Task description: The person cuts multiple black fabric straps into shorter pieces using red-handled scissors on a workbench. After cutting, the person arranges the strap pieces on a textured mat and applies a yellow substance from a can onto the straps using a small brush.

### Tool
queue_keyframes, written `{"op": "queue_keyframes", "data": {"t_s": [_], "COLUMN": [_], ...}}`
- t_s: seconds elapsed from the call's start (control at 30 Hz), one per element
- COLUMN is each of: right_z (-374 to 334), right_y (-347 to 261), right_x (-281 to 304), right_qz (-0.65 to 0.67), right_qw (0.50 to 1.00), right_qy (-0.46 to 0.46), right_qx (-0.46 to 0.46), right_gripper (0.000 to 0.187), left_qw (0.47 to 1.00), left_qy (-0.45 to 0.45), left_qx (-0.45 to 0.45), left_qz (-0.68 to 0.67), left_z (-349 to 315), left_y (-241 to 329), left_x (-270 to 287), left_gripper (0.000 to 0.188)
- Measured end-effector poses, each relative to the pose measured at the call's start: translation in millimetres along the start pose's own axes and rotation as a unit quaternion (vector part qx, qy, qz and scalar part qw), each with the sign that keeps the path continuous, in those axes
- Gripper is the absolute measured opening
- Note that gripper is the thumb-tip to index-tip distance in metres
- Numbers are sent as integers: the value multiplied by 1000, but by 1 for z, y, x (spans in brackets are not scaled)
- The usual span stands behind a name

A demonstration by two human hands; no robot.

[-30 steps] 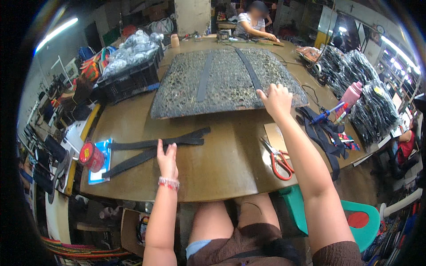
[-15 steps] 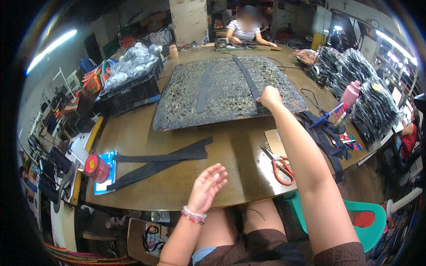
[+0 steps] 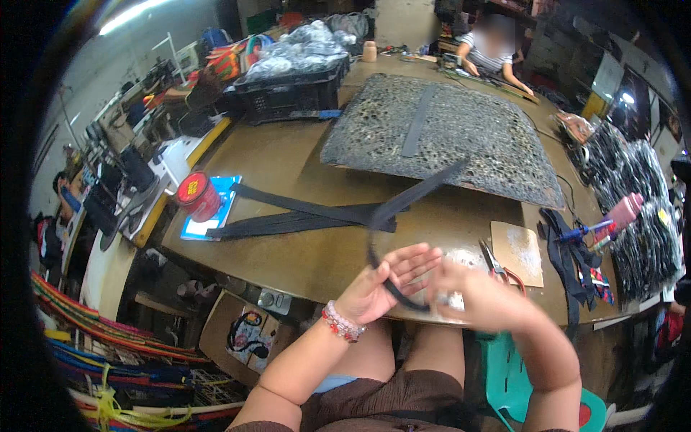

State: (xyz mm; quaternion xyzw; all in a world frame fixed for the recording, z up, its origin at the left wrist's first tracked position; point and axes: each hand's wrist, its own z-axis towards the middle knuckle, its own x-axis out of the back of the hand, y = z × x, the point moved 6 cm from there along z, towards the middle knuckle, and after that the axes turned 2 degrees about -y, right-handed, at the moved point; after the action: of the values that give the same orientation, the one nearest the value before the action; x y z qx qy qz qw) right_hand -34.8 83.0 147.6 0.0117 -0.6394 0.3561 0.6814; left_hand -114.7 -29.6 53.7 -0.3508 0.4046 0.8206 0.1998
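A black fabric strap (image 3: 412,199) curves through the air above the table, one end near the mat's front edge. Its lower part loops across the palm of my left hand (image 3: 385,284), by the thumb; that hand's fingers are stretched out. My right hand (image 3: 475,295), blurred by motion, has its fingers closed at the strap's lower end. A dark, pitted mat (image 3: 475,122) lies beyond my hands, with one dark strip (image 3: 418,119) across it. Two more black straps (image 3: 302,216) lie crossed on the table to the left, touching the raised strap in view.
Red-handled scissors (image 3: 497,263) and brown cardboard (image 3: 517,252) lie right of my hands. A red-lidded jar (image 3: 199,196) stands on a blue packet at left. Farther out are a black crate (image 3: 288,93), a pink bottle (image 3: 625,209), wrapped black bundles (image 3: 640,216) and a co-worker (image 3: 486,54).
My right hand has left the mat and come back toward my left hand, bringing the right-hand strip off the mat. My left hand has risen to meet it. The view has turned left.
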Motion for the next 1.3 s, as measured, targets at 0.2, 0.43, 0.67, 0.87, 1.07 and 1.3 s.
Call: {"op": "queue_keyframes", "data": {"t_s": [0.2,0.43,0.67,0.87,1.07,1.3], "right_z": [-89,-147,-154,-168,-168,-171], "right_y": [82,102,95,102,103,97], "right_x": [-34,-61,-68,-73,-77,-67], "right_qz": [162,-121,-232,-209,-202,-95], "right_qw": [888,881,813,792,802,775], "right_qy": [70,217,434,471,469,545], "right_qx": [-426,-402,-312,-327,-309,-306], "right_gripper": [16,15,24,20,24,30], "left_qw": [956,711,604,450,331,477], "left_qy": [266,577,152,185,181,150], "left_qx": [-116,-230,-179,-53,99,-175], "left_qz": [-47,328,762,872,921,848], "left_z": [-67,-140,71,201,231,217], "left_y": [57,146,115,93,84,91], "left_x": [89,128,65,95,110,16], "left_gripper": [27,37,18,34,25,17]}}
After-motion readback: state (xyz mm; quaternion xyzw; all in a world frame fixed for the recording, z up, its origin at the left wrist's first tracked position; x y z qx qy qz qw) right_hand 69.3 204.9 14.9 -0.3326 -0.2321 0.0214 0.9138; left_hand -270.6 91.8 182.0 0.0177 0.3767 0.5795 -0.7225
